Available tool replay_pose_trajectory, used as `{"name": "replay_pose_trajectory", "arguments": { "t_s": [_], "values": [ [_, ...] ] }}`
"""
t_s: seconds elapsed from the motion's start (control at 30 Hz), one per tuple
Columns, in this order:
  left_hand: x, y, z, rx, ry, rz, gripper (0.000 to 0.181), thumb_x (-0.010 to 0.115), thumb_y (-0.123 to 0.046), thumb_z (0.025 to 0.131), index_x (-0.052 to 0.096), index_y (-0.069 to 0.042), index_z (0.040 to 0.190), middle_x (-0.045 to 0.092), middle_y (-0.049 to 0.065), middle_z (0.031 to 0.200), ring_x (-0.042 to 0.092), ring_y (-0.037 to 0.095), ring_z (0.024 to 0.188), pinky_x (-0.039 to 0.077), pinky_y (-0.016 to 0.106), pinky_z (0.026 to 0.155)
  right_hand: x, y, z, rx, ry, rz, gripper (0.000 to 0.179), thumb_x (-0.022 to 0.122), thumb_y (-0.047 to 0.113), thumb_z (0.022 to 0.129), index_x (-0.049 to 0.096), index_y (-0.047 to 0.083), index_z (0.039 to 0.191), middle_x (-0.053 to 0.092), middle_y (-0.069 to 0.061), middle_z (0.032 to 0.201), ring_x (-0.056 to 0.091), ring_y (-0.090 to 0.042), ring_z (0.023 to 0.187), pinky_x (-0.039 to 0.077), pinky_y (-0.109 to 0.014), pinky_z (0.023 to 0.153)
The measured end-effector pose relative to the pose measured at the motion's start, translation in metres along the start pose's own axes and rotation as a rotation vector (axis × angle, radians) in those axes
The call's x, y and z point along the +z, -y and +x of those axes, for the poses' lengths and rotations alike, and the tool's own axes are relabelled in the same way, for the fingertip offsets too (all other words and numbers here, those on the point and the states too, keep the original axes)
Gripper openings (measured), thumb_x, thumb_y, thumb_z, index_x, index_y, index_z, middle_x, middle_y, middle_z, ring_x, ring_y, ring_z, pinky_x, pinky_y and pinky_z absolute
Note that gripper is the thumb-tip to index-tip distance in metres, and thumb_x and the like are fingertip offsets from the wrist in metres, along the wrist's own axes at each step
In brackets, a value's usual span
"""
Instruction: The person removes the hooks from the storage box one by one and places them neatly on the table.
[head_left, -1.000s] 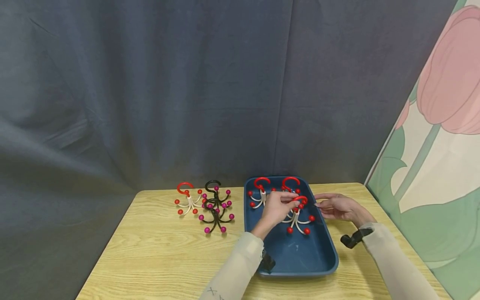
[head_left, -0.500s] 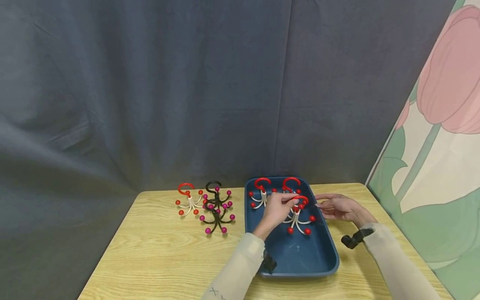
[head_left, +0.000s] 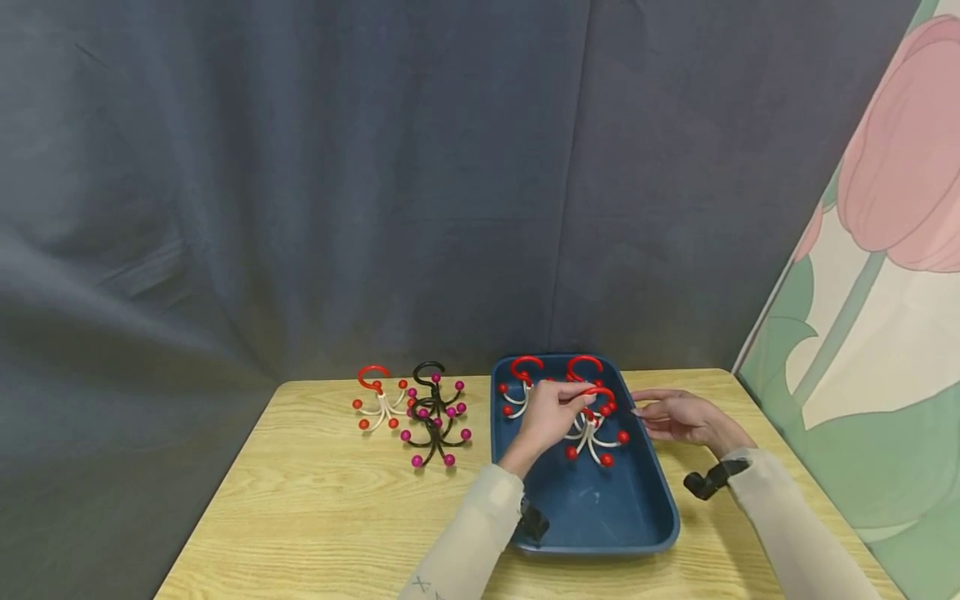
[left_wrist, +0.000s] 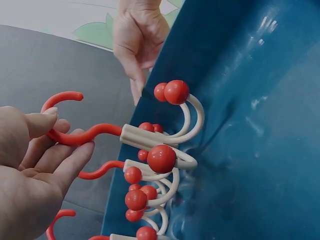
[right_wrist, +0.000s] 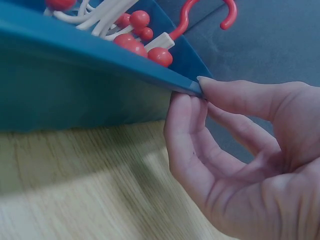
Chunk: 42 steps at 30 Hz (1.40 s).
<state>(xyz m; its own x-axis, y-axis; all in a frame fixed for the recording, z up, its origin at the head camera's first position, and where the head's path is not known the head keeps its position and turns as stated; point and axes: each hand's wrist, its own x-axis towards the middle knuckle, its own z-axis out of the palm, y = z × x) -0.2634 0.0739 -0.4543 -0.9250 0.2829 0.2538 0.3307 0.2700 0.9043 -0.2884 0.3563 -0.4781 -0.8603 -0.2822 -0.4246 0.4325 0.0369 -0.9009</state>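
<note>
In the head view my left hand (head_left: 551,412) is over the blue tray (head_left: 588,517). Between thumb and fingers it pinches the red hook of a hook hanger (left_wrist: 142,137), whose white curved arms end in red balls. Two similar hangers with red hooks, a left one (head_left: 527,364) and a right one (head_left: 584,365), lie at the tray's far end, partly hidden by the hand. My right hand (head_left: 682,417) is at the tray's right side. Seen from the right wrist, its thumb and fingertips pinch the tray's rim (right_wrist: 100,55).
Left of the tray, on the wooden table (head_left: 315,517), lies a white hanger with a red hook (head_left: 372,375). Beside it, two black hangers (head_left: 433,433) with magenta balls overlap. A dark curtain (head_left: 375,183) hangs behind the table; a flower-patterned panel (head_left: 885,375) is on the right.
The held hanger has tilted a little, its lower balls shifting slightly left and up along with my left hand. My right hand stays at the tray rim.
</note>
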Motion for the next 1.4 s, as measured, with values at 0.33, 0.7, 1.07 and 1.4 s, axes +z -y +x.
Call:
{"name": "replay_pose_trajectory", "arguments": {
  "t_s": [0.33,0.7,1.07,1.4],
  "values": [
    [-0.013,-0.012,0.0,0.045,0.026,-0.041,0.024,0.076,-0.018,0.098,0.081,-0.013,0.121,0.083,0.005,0.111,0.079,0.014,0.09,0.054,0.014,0.065,-0.001,-0.001,-0.001,0.004,0.008,0.008,0.033,0.061,0.003,0.104,0.066,0.01,0.136,0.079,-0.003,0.099,0.075,-0.014,0.087,0.065,-0.031,0.084],
    [-0.034,-0.035,-0.005,0.045,0.058,-0.035,0.028,0.076,-0.022,0.098,0.079,-0.016,0.125,0.084,0.004,0.101,0.07,0.004,0.067,0.041,0.017,0.05,-0.003,-0.002,0.001,0.01,-0.001,0.024,0.031,0.061,0.003,0.104,0.068,0.011,0.133,0.079,-0.004,0.1,0.076,-0.015,0.087,0.066,-0.032,0.084],
    [-0.072,-0.054,-0.01,0.139,0.104,0.019,0.032,0.075,-0.028,0.099,0.078,-0.013,0.127,0.082,0.006,0.115,0.08,0.013,0.096,0.055,0.018,0.067,-0.002,0.001,0.0,0.008,0.009,0.018,0.031,0.06,0.002,0.105,0.067,0.01,0.134,0.08,-0.005,0.1,0.076,-0.014,0.087,0.066,-0.032,0.084],
    [-0.104,-0.061,-0.021,0.123,0.1,0.001,0.029,0.076,-0.025,0.098,0.079,-0.015,0.126,0.082,0.006,0.113,0.079,0.013,0.092,0.058,0.019,0.072,-0.001,0.001,-0.001,0.007,0.02,0.017,0.03,0.059,0.002,0.105,0.067,0.011,0.133,0.08,-0.003,0.098,0.075,-0.013,0.086,0.066,-0.03,0.083]
  ]
}}
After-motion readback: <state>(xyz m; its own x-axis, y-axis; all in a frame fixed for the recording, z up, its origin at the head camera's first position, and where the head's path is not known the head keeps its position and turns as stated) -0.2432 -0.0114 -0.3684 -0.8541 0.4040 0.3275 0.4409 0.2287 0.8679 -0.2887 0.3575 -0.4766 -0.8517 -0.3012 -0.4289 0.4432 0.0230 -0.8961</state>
